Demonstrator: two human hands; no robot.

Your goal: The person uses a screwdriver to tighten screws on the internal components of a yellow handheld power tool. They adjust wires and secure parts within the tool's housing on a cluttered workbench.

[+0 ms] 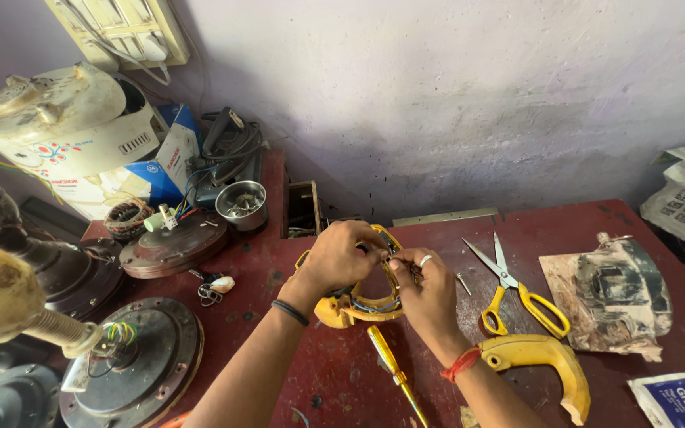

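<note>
Left hand [341,257] grips the top of a yellow casing [356,307] at table [342,380] centre, fingers curled around it. Right hand [426,289] meets it, fingertips pinched on something small inside; what, cannot tell. Screwdriver [396,374] lies just near. Scissors [514,289] and a yellow handle [545,366] lie right.

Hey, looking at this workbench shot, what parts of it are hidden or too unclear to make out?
Head view, the only one:
- The spot the left hand and right hand pinch on the yellow handle shell: hidden by the fingers.
- The shell's inner wiring: mostly covered by both hands.
- Yellow screwdriver: tip cut off by the bottom edge.
- Steel cup: contents too small to tell.
- Grease packet: cut off at the corner.
</note>
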